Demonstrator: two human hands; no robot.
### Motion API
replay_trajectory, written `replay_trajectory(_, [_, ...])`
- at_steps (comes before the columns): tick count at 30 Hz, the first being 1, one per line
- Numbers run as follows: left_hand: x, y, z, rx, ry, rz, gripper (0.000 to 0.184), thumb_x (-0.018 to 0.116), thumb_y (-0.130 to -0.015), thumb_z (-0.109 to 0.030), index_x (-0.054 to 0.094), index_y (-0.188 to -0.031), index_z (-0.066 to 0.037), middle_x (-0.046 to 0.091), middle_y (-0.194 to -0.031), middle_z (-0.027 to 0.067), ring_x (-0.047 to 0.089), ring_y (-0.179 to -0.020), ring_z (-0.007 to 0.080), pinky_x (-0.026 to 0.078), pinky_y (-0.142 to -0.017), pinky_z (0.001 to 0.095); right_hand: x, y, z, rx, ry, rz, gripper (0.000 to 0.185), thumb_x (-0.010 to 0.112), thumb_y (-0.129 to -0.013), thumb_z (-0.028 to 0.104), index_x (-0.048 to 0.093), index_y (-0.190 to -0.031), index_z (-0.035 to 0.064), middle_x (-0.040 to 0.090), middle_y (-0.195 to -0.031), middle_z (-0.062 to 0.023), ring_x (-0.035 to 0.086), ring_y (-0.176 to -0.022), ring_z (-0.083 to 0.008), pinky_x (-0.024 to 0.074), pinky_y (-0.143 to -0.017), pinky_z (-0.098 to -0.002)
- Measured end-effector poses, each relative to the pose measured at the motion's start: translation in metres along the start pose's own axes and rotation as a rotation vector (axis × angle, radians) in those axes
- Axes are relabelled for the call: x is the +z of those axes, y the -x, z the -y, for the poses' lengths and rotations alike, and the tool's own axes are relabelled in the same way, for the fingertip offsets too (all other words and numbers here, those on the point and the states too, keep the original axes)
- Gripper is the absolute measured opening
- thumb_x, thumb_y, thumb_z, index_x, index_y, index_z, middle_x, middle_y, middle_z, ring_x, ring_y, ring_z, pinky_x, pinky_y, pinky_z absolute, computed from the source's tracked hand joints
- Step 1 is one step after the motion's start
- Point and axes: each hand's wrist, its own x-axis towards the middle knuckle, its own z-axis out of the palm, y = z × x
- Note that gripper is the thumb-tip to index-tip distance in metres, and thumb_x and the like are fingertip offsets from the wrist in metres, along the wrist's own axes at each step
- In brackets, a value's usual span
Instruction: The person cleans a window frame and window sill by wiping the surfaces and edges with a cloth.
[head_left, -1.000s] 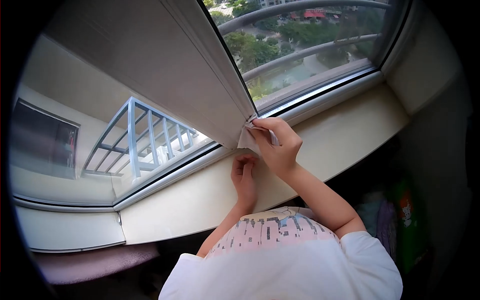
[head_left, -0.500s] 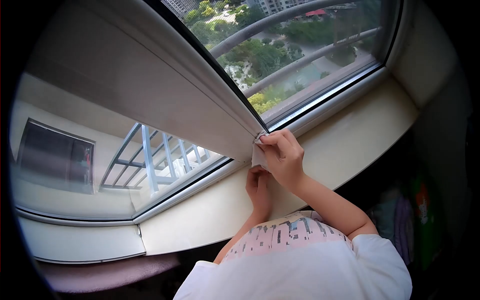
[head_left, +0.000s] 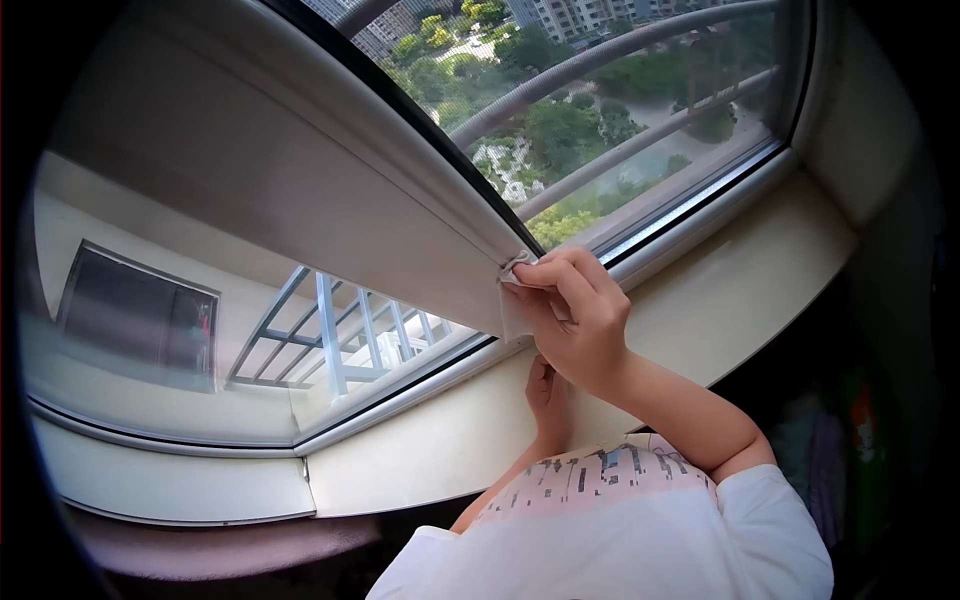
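Observation:
My right hand pinches a crumpled white tissue between thumb and fingers. It presses the tissue against the lower corner of the window post, where the post meets the bottom frame. Part of the tissue hangs down below the fingers. Lower down, my left hand is over the white windowsill with its fingers curled in. Nothing shows in it, and it is apart from the tissue.
To the right is a window pane with curved railing bars outside. A second pane on the left shows a balcony with blue-grey bars. A purple cushion-like thing lies under the sill at the lower left.
My left hand has drawn down, away from the lower end of the tissue. My right hand still presses the tissue at the corner, now slightly higher on the post. The view has shifted a little.

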Motion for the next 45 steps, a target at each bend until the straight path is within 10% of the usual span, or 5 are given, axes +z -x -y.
replay_trajectory(45, [0.007, 0.000, -0.013, 0.017, -0.155, -0.065, 0.015, 0.051, -0.096, 0.006, 0.061, -0.105, 0.000, 0.064, -0.096, 0.0053, 0.061, -0.092, 0.0129, 0.047, -0.088, 0.0251, 0.010, -0.095, 0.064, -0.142, -0.066, 0.082, 0.013, 0.075, -0.081, -0.012, 0.068, -0.087, -0.0041, 0.058, -0.079, -0.0062, 0.065, -0.067, -0.0119, 0.0499, -0.057, -0.0213])
